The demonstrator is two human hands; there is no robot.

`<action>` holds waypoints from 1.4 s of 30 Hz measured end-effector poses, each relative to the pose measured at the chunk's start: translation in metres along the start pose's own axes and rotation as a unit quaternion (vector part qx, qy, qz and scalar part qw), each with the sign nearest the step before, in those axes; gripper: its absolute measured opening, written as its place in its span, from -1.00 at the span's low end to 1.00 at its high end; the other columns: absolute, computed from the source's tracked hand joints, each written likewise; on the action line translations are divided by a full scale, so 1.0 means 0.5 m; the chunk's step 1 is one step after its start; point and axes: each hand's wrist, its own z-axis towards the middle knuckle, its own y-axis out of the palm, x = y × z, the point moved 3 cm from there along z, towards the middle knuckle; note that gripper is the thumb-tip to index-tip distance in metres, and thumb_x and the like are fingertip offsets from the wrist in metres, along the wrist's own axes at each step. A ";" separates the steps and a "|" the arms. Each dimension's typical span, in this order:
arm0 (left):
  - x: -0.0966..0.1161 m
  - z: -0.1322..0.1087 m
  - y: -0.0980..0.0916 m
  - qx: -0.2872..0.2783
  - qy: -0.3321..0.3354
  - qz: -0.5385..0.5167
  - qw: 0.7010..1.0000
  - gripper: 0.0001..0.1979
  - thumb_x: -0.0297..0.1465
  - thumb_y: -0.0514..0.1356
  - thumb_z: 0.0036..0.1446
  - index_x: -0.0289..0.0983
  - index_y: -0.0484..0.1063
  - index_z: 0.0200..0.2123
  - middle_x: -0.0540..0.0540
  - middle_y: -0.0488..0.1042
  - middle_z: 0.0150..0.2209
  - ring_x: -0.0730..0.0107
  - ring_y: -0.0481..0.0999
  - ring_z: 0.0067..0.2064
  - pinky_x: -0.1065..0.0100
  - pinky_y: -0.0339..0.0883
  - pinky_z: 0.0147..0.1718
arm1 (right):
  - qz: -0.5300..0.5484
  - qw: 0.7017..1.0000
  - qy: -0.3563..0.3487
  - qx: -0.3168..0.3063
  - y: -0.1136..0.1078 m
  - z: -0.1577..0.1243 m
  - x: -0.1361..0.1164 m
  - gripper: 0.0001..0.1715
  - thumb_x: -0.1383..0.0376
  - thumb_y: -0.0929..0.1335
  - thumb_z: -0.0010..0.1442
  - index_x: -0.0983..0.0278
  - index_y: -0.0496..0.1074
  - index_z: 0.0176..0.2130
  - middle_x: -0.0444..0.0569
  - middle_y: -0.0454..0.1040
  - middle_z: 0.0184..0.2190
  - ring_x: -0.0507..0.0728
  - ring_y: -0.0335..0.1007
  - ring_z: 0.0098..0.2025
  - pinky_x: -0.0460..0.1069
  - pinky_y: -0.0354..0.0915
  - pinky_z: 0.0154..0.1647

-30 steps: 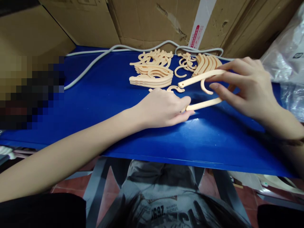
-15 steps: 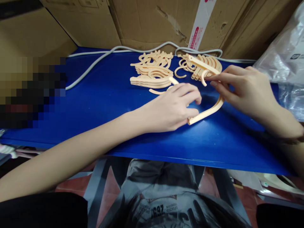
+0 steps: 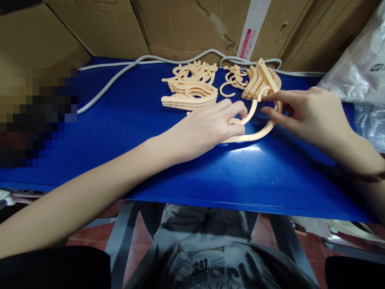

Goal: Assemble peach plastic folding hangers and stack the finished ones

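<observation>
Between my hands lies a cream plastic clothes hanger made of curved arms, with a small hook near its top. My left hand is curled over the hanger's left end, hiding that end; thumb and fingers are bent around it. My right hand is at the hanger's right side, index fingertip by the small hook and thumb below, with the curved arm passing between them. A straight-looking arm tilts upright just beyond the right fingertips. What lies under the right palm is hidden.
On the blue table, stacked cream hanger arms sit left of centre, with a loose pile of hooks to their right. A white cable runs along the back by cardboard boxes. Clear plastic wrapping stands at the right.
The tilted arm has swung more upright. The lower curved arm has shifted left and up, and another curved arm now shows between my hands. My left hand has moved slightly left and away from me.
</observation>
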 end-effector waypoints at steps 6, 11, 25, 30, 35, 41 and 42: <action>0.010 0.002 -0.011 -0.039 -0.008 -0.027 0.999 -0.47 -0.60 -0.09 0.49 -0.20 0.69 0.01 -0.26 0.62 0.25 0.02 0.64 0.13 -0.01 0.54 0.13 | 0.009 0.999 0.027 -0.025 -0.006 0.004 -0.012 -0.32 -0.09 0.25 0.52 0.19 0.72 0.23 0.07 0.74 -0.24 0.19 0.37 -0.40 0.09 0.00 -0.30; 0.010 0.001 -0.006 -0.044 0.007 -0.010 0.999 -0.43 -0.70 -0.09 0.43 -0.25 0.69 0.07 -0.28 0.63 0.20 0.08 0.61 0.10 0.09 0.51 0.09 | -0.006 0.999 0.028 -0.039 -0.004 0.003 -0.018 -0.35 -0.03 0.20 0.56 0.22 0.74 0.14 0.12 0.76 -0.21 0.19 0.36 -0.40 0.10 0.01 -0.29; 0.022 -0.001 -0.004 -0.060 0.032 0.001 0.998 -0.56 -0.48 -0.03 0.64 -0.35 0.69 0.09 -0.28 0.67 0.05 0.00 0.60 0.07 0.09 0.46 0.09 | -0.028 0.999 0.023 -0.040 0.004 0.001 -0.029 -0.31 0.00 0.17 0.57 0.21 0.73 0.23 0.12 0.74 -0.30 0.18 0.23 -0.45 0.06 -0.02 -0.32; 0.031 -0.001 -0.005 -0.043 0.032 0.005 0.999 -0.68 -0.37 0.11 0.66 -0.32 0.68 0.03 -0.25 0.68 0.01 0.08 0.61 0.01 0.17 0.43 0.01 | -0.040 0.998 0.022 -0.041 0.007 0.000 -0.029 -0.31 -0.01 0.17 0.58 0.19 0.71 0.26 0.11 0.71 -0.33 0.18 0.25 -0.44 0.04 -0.03 -0.32; 0.032 0.002 0.005 -0.046 0.018 -0.002 0.999 -0.78 -0.39 0.20 0.62 -0.28 0.67 0.10 -0.20 0.69 0.06 0.08 0.62 0.06 0.19 0.41 -0.01 | -0.044 0.998 0.009 -0.040 0.011 -0.002 -0.026 -0.31 0.00 0.15 0.59 0.20 0.70 0.25 0.12 0.69 -0.34 0.19 0.27 -0.44 0.05 -0.01 -0.33; 0.029 0.004 0.010 -0.038 0.008 -0.016 0.999 -0.73 -0.46 0.20 0.61 -0.26 0.66 0.20 -0.19 0.70 0.09 0.11 0.66 0.06 0.21 0.44 -0.03 | -0.033 0.997 0.024 -0.065 0.009 0.003 -0.033 -0.29 0.01 0.18 0.54 0.23 0.72 0.26 0.16 0.73 -0.31 0.21 0.31 -0.43 0.05 0.01 -0.35; 0.029 0.005 0.012 -0.042 0.005 -0.016 0.999 -0.72 -0.48 0.20 0.61 -0.24 0.66 0.22 -0.18 0.70 0.10 0.12 0.66 0.07 0.20 0.44 -0.02 | -0.029 0.997 0.021 -0.069 0.010 0.004 -0.034 -0.30 0.02 0.20 0.53 0.23 0.72 0.26 0.15 0.72 -0.32 0.22 0.32 -0.43 0.05 0.02 -0.35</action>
